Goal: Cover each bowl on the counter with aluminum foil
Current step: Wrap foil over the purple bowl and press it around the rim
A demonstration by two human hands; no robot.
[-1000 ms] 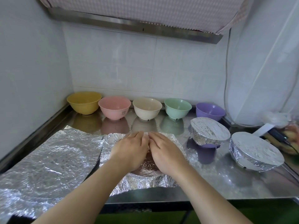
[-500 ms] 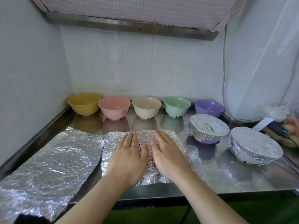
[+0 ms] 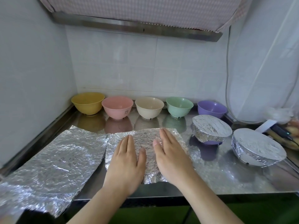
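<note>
— Where's the foil sheet (image 3: 146, 143)?
— Flat at lower centre of the counter (image 3: 226, 173), under my left hand (image 3: 127, 160) and right hand (image 3: 171, 154), fingers straight, pressing.
— Next bowl?
— Cream bowl (image 3: 149, 107), straight above (right hand's nearer, I'd judge).

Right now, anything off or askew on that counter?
Mostly tidy. One oddity: the nearer purple foil-covered bowl sits tilted, and its foil wrap leaves the purple base exposed. The large foil sheet at left overhangs the counter edge. Both hands lie flat on the crinkled middle sheet.
</note>
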